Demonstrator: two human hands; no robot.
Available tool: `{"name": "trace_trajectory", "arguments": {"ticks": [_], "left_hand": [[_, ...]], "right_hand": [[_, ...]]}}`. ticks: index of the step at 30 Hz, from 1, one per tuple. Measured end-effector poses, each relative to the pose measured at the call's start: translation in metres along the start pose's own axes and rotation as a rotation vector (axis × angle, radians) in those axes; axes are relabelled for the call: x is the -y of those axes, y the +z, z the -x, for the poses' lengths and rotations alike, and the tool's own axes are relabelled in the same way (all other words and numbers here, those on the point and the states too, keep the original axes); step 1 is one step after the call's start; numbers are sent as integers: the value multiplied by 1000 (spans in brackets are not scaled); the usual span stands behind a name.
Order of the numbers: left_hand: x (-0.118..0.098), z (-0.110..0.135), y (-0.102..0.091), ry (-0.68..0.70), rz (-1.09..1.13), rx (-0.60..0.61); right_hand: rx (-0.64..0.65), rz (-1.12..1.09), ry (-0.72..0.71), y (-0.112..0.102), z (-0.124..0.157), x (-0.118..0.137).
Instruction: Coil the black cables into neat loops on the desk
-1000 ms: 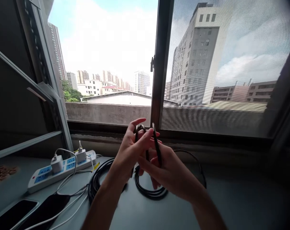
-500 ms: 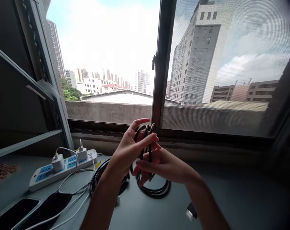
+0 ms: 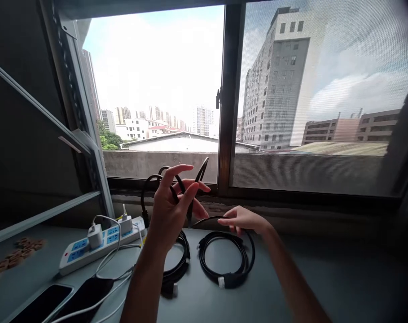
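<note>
Fingers (image 3: 181, 169) around raised black cable (image 3: 201, 167)

Desk (image 3: 328, 287) rt of the coiled black cable (image 3: 228, 272): bare, open approach up to the wall. The coil lies flat, w/ right hand (image 3: 244, 218) resting on its far rim. Second black coil (image 3: 179, 262) lies just beside it on the lt, narrow gap btwn. Left hand (image 3: 172, 208) grips raised cable loops (image 3: 155, 178) above that coil, blocking overhead access. Lt side crowded: power strip (image 3: 85, 251) w/ white chargers (image 3: 95, 233), white leads (image 3: 103, 299), phones (image 3: 44, 305) at near edge. Metal shelf upright (image 3: 96, 148) closes lt, window frame (image 3: 226, 112) closes rear.
</note>
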State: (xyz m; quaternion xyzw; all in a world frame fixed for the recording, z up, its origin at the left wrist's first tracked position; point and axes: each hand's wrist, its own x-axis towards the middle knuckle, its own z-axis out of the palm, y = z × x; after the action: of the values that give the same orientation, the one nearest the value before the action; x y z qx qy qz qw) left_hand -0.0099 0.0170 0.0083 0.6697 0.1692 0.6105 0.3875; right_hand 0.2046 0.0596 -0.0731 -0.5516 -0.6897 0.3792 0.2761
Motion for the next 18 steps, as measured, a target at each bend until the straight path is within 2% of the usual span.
{"name": "trace_trajectory", "arguments": {"ticks": [1,3,7,9,11,13,14,15,16,18], "left_hand": [[0,0,-2,8,-25,-9],[0,-1,-8,14,-84,-33],[3,-5,-24,19,-217,-194],[5,-7,-32,25,-262,-253],[7,-9,-39,36,-304,-294],[8,-11,-44,51,-348,-325],[9,-12,-46,60,-368,-329],[9,-13,-47,65,-382,-320],[10,-13,-47,65,-394,-303],[10,-12,-48,51,-433,-270]], "right_hand": [[17,-66,-35,-2,2,2],[-32,-242,-99,-10,12,7],[-99,-889,-228,-35,40,17],[-17,-1197,-374,-43,51,22],[151,-1457,-589,-46,60,24],[286,-1621,-795,-44,67,26],[298,-1641,-859,-42,70,26],[257,-1602,-887,-40,73,27],[147,-1497,-869,-37,77,29],[-244,-1088,-696,-31,86,35]]}}
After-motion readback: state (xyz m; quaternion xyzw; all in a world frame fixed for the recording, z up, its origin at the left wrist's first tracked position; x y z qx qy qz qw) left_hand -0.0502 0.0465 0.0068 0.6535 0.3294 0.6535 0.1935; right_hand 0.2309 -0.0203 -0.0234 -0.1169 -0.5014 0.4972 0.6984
